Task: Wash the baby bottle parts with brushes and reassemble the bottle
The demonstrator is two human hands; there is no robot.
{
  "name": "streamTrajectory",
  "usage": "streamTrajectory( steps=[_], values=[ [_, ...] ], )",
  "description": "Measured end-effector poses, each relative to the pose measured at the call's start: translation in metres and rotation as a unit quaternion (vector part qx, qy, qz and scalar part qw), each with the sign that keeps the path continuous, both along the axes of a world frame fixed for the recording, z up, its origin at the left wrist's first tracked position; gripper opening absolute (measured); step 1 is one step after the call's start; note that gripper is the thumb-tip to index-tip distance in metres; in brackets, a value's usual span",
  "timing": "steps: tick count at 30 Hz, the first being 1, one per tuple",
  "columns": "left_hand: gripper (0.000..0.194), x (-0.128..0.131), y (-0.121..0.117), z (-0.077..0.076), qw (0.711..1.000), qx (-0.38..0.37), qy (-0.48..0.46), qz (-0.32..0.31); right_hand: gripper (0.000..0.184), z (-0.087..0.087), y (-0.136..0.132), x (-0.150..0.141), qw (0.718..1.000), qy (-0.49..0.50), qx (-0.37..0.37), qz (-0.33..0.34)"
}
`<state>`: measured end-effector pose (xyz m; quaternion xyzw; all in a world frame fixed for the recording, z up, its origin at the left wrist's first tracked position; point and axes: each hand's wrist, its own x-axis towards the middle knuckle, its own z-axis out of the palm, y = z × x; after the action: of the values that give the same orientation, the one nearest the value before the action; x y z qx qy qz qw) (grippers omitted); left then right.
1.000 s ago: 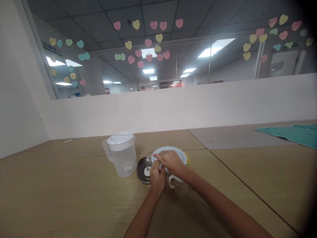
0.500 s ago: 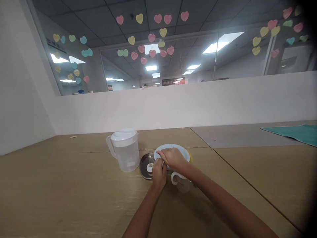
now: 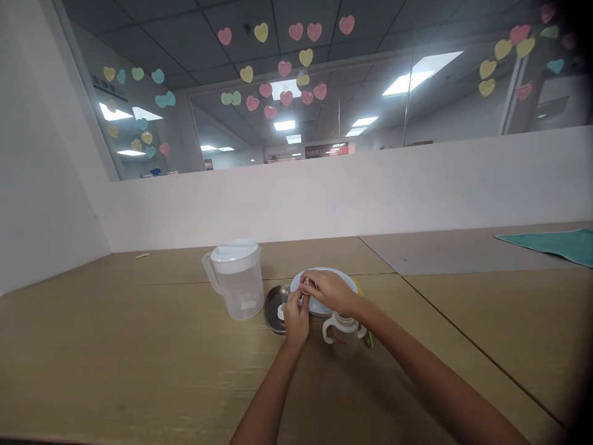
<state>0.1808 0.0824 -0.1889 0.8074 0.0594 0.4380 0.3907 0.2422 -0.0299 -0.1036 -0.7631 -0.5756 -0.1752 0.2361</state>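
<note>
My left hand point(image 3: 297, 318) and my right hand point(image 3: 330, 290) meet in front of a white plate-like dish point(image 3: 345, 278). Both have their fingers closed together. A small whitish piece point(image 3: 307, 282) shows at the right fingertips; its kind cannot be made out. What the left fingers hold is hidden. Just left of my hands, a round metal dish point(image 3: 272, 321) holds a clear part with a white ring point(image 3: 280, 312), partly covered by my left hand. Below the right wrist stands an open clear baby bottle point(image 3: 346, 346) with two white handles.
A clear plastic pitcher point(image 3: 241, 293) with a white lid stands left of the metal dish. Something green point(image 3: 369, 339) lies beside the bottle, and a yellow edge shows behind the right wrist. A teal cloth point(image 3: 556, 244) lies at the far right, near the white wall point(image 3: 301, 204).
My right hand has turned and its fingers now pinch at the left fingertips, with a whitish piece showing. More of the bottle's neck and second handle has come into sight. The view has shifted slightly.
</note>
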Motion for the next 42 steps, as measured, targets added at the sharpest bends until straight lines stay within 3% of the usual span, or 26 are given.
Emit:
streamTrajectory(
  steps=[7,14,21,27,31,36,39,42],
  values=[
    [0.029,-0.001,0.002,0.004,1.000,-0.006,-0.015,-0.015,0.016,-0.003,0.000,0.011,0.999,0.001,0.040,-0.006],
    [0.025,-0.002,0.002,0.006,0.999,0.022,-0.020,-0.012,0.010,-0.002,-0.002,0.011,1.000,0.004,0.017,0.001],
    [0.025,-0.001,0.002,0.001,0.998,0.069,0.005,-0.009,0.014,0.006,-0.002,-0.002,0.978,-0.158,-0.084,-0.106],
    [0.027,0.001,0.005,-0.004,0.996,0.092,0.003,-0.005,0.021,0.003,0.003,-0.004,0.968,-0.183,-0.084,-0.149],
    [0.027,0.001,0.007,-0.006,0.995,0.094,0.004,0.022,0.023,0.004,0.000,-0.003,0.985,-0.116,-0.034,-0.127],
    [0.024,-0.002,0.006,-0.003,0.995,0.091,-0.003,0.042,0.016,0.003,-0.007,0.004,0.999,-0.014,-0.012,-0.043],
    [0.025,-0.002,0.005,-0.004,0.995,0.092,0.005,0.045,0.014,0.003,-0.008,0.005,1.000,-0.007,-0.019,-0.013],
    [0.027,-0.001,0.003,-0.006,0.995,0.094,0.010,0.039,0.016,0.005,-0.005,0.001,0.997,-0.057,-0.037,-0.042]
  ],
)
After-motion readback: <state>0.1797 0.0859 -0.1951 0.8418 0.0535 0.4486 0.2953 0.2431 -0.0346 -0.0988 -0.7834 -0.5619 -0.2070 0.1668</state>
